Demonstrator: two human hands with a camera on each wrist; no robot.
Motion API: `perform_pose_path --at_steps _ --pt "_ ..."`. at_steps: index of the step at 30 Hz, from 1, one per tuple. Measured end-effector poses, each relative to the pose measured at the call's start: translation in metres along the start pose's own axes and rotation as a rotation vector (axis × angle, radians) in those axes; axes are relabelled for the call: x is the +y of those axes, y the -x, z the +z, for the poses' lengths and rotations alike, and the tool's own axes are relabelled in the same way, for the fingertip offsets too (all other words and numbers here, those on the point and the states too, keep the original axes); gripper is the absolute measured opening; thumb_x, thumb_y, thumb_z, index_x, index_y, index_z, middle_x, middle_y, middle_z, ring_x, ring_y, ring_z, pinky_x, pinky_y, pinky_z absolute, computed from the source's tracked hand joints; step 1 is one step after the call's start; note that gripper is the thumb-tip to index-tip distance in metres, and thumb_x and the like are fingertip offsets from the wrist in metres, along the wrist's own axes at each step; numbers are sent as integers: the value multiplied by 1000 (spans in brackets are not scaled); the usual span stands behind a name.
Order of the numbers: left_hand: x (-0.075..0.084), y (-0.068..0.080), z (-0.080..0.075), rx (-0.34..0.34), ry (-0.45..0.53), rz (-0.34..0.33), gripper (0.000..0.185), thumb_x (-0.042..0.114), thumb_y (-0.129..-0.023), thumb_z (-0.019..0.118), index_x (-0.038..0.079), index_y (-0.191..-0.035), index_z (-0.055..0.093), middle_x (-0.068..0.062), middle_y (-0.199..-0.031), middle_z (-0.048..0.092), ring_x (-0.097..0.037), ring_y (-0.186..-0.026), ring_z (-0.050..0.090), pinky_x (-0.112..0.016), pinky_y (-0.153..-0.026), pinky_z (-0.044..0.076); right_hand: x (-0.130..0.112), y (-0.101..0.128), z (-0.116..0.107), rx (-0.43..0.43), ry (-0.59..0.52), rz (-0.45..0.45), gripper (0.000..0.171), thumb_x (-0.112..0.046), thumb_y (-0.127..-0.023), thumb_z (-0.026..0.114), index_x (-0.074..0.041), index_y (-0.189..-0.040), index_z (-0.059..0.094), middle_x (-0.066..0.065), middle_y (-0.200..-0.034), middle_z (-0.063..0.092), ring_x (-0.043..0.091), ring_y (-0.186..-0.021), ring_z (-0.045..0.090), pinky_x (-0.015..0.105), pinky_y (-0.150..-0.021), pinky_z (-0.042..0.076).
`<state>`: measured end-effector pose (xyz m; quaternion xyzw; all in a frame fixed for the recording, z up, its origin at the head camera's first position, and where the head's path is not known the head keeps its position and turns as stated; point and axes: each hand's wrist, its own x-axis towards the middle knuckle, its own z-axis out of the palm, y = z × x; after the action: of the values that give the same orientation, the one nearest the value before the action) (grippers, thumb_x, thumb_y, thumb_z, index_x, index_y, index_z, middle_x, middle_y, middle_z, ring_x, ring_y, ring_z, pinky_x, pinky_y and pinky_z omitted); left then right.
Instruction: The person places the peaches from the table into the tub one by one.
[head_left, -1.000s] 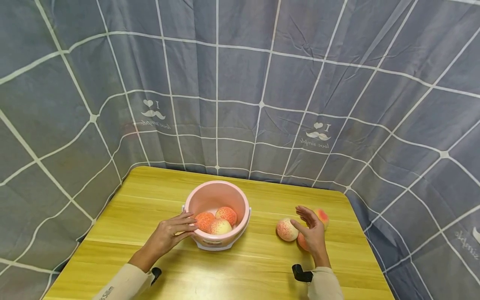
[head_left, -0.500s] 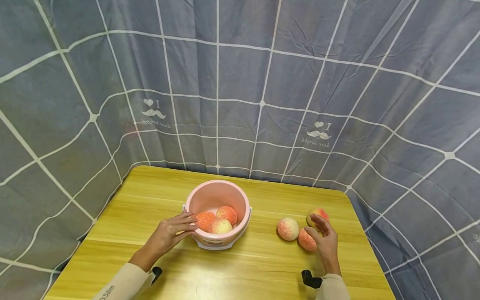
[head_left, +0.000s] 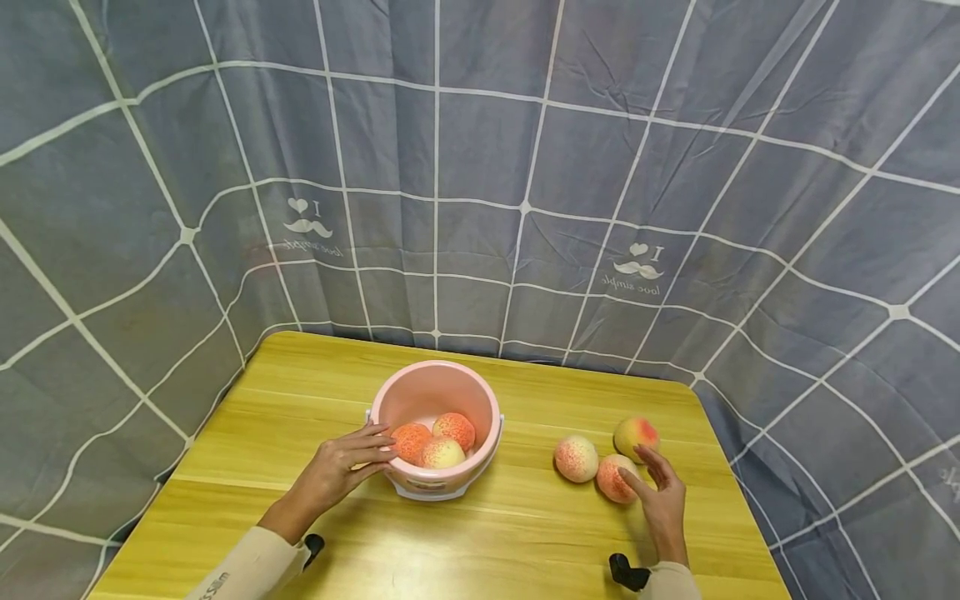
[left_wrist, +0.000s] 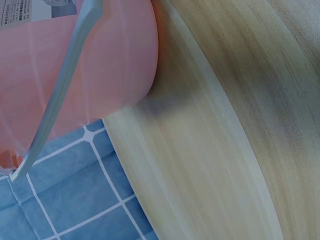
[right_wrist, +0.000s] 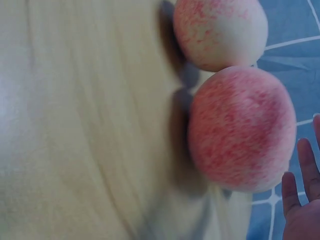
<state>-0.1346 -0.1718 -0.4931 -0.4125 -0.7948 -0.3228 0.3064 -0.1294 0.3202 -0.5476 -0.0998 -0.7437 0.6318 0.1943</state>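
Fingers on my left hand (head_left: 335, 472) are laid nearly straight against the side of the pink bucket (head_left: 480, 408) – touching it, not curled round it. Three peaches (head_left: 438, 442) sit inside. My right hand (head_left: 662, 501) is spread loose, holding nothing, fingertips just beside the nearest peach (head_left: 615, 477) on the wooden table (head_left: 300, 392) – can't tell if they touch. Two more peaches (head_left: 576, 458) lie close by
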Motion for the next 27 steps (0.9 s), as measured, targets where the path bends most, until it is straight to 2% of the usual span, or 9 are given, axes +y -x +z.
perform_pose_path --at_steps 5,9,13,16,19,23,27 --pt "1 1 0 -8 5 -16 19 17 -78 76 9 -94 79 -10 -99 73 -37 -99 67 -21 -102 45 9 1 -1 0 53 51 55 3 -78 78 4 -128 56 -13 -113 62 2 -111 51 16 -95 39" --pt "1 0 0 -7 -3 -4 21 13 -74 79 9 -95 78 -11 -99 73 -36 -99 67 -22 -101 47 15 2 -1 -10 85 120 59 0 -79 78 3 -132 53 0 -124 57 5 -113 46 10 -91 39" --pt "1 0 0 3 -7 13 19 15 -78 77 9 -96 78 -11 -98 73 -36 -98 67 -23 -101 48 19 4 1 -49 109 204 65 -3 -81 77 -1 -139 47 12 -136 46 13 -113 43 5 -82 41" --pt "0 -1 -1 -3 -4 1 18 20 -82 73 8 -95 78 -11 -99 73 -37 -98 67 -23 -101 47 23 5 2 -85 126 259 68 -6 -83 75 -5 -143 43 15 -143 40 15 -111 42 3 -77 40" --pt "0 -1 -1 -14 0 -16 19 22 -83 72 8 -95 78 -11 -100 73 -39 -100 66 -23 -101 47 28 5 4 -99 127 302 72 -8 -83 76 -11 -145 41 13 -144 38 9 -109 42 3 -75 41" --pt "1 -1 -1 -22 -10 -20 21 14 -74 79 8 -95 78 -11 -99 73 -37 -100 66 -23 -102 46 35 7 7 -82 114 286 78 -4 -79 79 -11 -147 39 13 -144 38 -3 -104 43 2 -77 41" --pt "1 0 -1 -10 -19 -8 32 5 -64 82 9 -95 78 -10 -98 73 -35 -100 67 -22 -104 45 38 9 9 -73 90 253 83 1 -77 79 -8 -148 36 15 -144 37 -6 -102 42 1 -78 41"
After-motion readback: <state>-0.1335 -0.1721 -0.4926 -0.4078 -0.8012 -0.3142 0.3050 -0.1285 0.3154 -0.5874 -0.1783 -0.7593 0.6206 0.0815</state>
